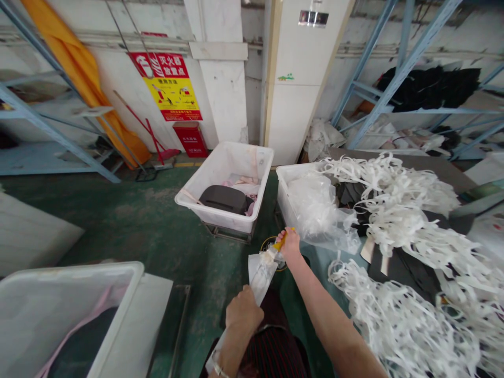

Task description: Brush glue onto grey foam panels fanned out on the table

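My left hand is closed around the lower end of a white, partly see-through strip of sheet. That strip runs up from my fist towards my right hand. A small yellow-handled tool sits in my right hand, with the fingers wrapped round it; its working end lies against the strip's top and is hard to make out. Just below my right hand a round yellow-rimmed thing shows in part.
Tangled white strips cover much of the table at right, beside a white tub with clear plastic. Ahead stands a white bin holding a dark grey piece. Another white bin is at lower left.
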A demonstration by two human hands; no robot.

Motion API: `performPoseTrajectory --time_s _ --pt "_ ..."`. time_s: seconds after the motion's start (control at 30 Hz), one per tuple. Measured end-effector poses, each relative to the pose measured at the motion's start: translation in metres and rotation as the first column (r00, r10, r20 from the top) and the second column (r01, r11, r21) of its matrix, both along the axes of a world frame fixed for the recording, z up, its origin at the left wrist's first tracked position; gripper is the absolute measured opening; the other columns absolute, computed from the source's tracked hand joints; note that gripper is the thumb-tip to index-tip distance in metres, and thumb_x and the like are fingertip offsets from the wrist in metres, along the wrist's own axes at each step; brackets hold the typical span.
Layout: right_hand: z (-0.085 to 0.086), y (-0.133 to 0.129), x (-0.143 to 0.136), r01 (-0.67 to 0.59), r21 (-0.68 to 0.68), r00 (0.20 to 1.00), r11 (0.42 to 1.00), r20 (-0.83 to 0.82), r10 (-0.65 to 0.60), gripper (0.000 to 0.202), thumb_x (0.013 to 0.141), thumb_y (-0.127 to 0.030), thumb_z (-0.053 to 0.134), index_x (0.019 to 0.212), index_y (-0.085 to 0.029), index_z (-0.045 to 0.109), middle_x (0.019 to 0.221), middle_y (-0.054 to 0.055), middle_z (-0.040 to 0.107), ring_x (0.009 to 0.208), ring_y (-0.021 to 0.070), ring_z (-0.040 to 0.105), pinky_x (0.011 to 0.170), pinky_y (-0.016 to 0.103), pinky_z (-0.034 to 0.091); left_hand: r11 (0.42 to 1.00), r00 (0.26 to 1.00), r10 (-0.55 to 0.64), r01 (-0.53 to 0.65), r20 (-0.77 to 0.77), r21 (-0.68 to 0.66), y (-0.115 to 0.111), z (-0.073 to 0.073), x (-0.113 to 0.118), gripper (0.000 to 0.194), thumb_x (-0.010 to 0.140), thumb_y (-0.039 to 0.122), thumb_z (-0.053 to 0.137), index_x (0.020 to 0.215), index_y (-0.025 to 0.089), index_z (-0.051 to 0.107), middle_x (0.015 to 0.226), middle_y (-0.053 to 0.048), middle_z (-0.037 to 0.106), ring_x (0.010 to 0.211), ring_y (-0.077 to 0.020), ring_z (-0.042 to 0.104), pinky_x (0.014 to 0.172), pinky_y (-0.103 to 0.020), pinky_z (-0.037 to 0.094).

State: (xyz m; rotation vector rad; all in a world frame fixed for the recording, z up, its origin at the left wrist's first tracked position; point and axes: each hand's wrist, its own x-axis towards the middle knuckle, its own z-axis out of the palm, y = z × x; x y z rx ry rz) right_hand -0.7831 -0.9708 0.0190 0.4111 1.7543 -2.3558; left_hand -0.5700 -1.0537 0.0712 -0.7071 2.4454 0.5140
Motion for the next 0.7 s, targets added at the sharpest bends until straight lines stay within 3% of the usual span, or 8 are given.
performPoseTrajectory --time_s 0.17,0.3,0.4,0.57,0.63,0.7 --pt "0.014 0.009 0.003 -0.162 -0.248 0.967 0.955 0.155 0.204 0.032 0.078 -0.008 0.044 0.059 -0.024 0.022 0.045 -0.008 0.029 0.034 0.0075 0.029 0.035 0.018 0.03 1.0 1.0 0.016 -0.015 -0.012 0.012 -0.006 0.024 -0.004 0.033 0.072 0.014 0.046 0.105 0.016 0.052 0.099 -0.016 0.067 0.096 -0.0278 0.065 0.081 -0.039 0.048" --pt "0.025 0.016 0.007 -0.165 -0.336 0.944 0.927 0.218 0.247 0.034 0.076 -0.002 0.041 0.058 -0.023 0.022 0.044 -0.008 0.028 0.033 0.0068 0.027 0.034 0.017 0.028 1.0 0.999 -0.004 0.004 -0.042 0.006 -0.003 0.04 -0.008 0.032 0.072 0.016 0.046 0.104 0.017 0.051 0.096 -0.014 0.068 0.093 -0.0276 0.065 0.079 -0.038 0.048" --pt "0.031 0.018 0.008 -0.108 -0.349 0.944 0.931 0.259 0.206 0.032 0.076 -0.002 0.041 0.058 -0.022 0.023 0.044 -0.008 0.029 0.033 0.0056 0.027 0.034 0.015 0.027 1.0 0.998 -0.012 0.011 -0.061 -0.006 -0.002 0.043 -0.009 0.029 0.072 0.018 0.046 0.1 0.018 0.05 0.094 -0.013 0.068 0.091 -0.0277 0.066 0.077 -0.038 0.048" --pt "0.036 0.014 0.018 0.071 -0.301 0.963 0.951 0.269 0.013 0.015 0.079 -0.014 0.044 0.069 -0.022 0.035 0.047 -0.011 0.029 0.034 0.0043 0.024 0.033 0.013 0.023 0.999 0.998 0.0 -0.002 -0.068 -0.032 -0.002 0.036 -0.011 0.028 0.073 0.016 0.045 0.101 0.016 0.05 0.093 -0.014 0.068 0.091 -0.0281 0.066 0.077 -0.039 0.049" --pt "0.036 0.009 0.027 0.124 -0.249 0.974 0.96 0.216 -0.07 0.006 0.078 -0.02 0.047 0.081 -0.023 0.042 0.048 -0.012 0.03 0.034 0.0047 0.024 0.033 0.014 0.02 0.999 0.997 -0.002 0.0 -0.071 -0.034 0.001 0.034 -0.013 0.03 0.074 0.014 0.045 0.103 0.015 0.05 0.094 -0.015 0.067 0.092 -0.0281 0.065 0.078 -0.038 0.049" --pt "0.033 0.003 0.034 0.127 -0.146 0.99 0.981 0.077 -0.116 0.013 0.078 -0.028 0.049 0.09 -0.025 0.044 0.05 -0.013 0.031 0.034 0.0055 0.025 0.033 0.015 0.02 0.999 0.997 -0.019 0.016 -0.074 -0.037 0.007 0.032 -0.015 0.032 0.074 0.011 0.043 0.105 0.013 0.051 0.095 -0.016 0.067 0.092 -0.0278 0.065 0.077 -0.037 0.049"
